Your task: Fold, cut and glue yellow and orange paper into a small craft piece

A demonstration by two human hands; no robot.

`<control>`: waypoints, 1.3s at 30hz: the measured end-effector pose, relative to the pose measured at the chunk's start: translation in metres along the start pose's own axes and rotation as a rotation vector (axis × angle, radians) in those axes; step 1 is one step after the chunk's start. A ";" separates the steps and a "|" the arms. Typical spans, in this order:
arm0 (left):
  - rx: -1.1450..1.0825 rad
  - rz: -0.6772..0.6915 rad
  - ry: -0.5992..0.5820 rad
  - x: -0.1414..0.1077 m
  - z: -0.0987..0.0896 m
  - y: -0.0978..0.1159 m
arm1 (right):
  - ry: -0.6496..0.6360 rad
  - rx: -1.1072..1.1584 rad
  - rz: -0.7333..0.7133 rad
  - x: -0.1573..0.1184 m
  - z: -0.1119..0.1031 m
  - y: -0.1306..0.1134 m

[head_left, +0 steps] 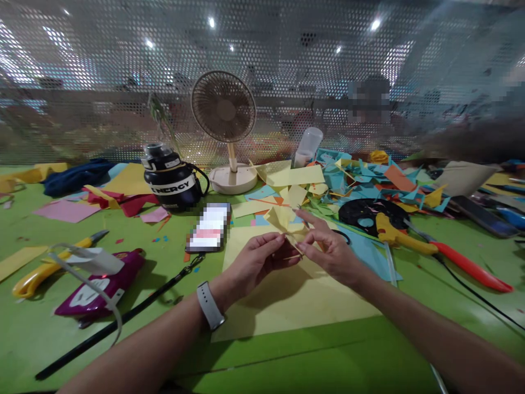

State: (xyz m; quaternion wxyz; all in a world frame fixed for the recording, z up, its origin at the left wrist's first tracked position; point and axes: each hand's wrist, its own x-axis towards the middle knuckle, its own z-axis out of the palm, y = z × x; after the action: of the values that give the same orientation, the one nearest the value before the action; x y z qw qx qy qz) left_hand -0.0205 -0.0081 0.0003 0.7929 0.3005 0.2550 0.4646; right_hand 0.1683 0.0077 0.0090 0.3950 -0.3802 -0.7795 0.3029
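A small folded piece of yellow paper (279, 218) is held up between both hands, above a large yellow sheet (303, 306) that lies flat on the table. My left hand (260, 254) is closed, pinching the piece from the left with thumb and fingers. From the right, my right hand (328, 249) pinches its lower edge between thumb and fingers, the index finger stretched out along the top. A grey-white watch band (210, 306) circles my left wrist. Behind the hands lie loose yellow paper scraps (293, 196).
A glue gun (426, 246) with a cord lies at right by a black round disc (365, 213). Colored paper heaps (369, 175), a fan (232, 178) and a dark bottle (174, 189) stand behind. At left are a phone (208, 227), a purple pouch (102, 287) and a yellow-handled tool (53, 268).
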 end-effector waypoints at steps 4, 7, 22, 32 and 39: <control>0.016 -0.003 0.010 0.000 0.001 -0.001 | -0.016 0.051 0.022 -0.001 0.001 -0.002; 0.025 0.002 0.009 0.000 0.001 -0.002 | -0.017 0.080 0.041 0.000 0.002 -0.004; 0.161 0.033 -0.059 -0.001 0.003 -0.002 | -0.014 0.114 0.048 0.001 0.007 0.000; 0.187 0.013 -0.018 0.001 0.002 -0.003 | -0.033 0.169 0.077 0.001 0.007 -0.001; 0.189 0.009 0.000 0.001 0.001 -0.003 | -0.014 0.125 0.083 0.001 0.007 -0.004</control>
State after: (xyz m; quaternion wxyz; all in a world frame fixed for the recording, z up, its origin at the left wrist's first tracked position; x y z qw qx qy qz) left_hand -0.0179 -0.0089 -0.0014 0.7591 0.3752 0.2963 0.4419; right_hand 0.1602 0.0054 0.0094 0.3998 -0.3847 -0.7453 0.3698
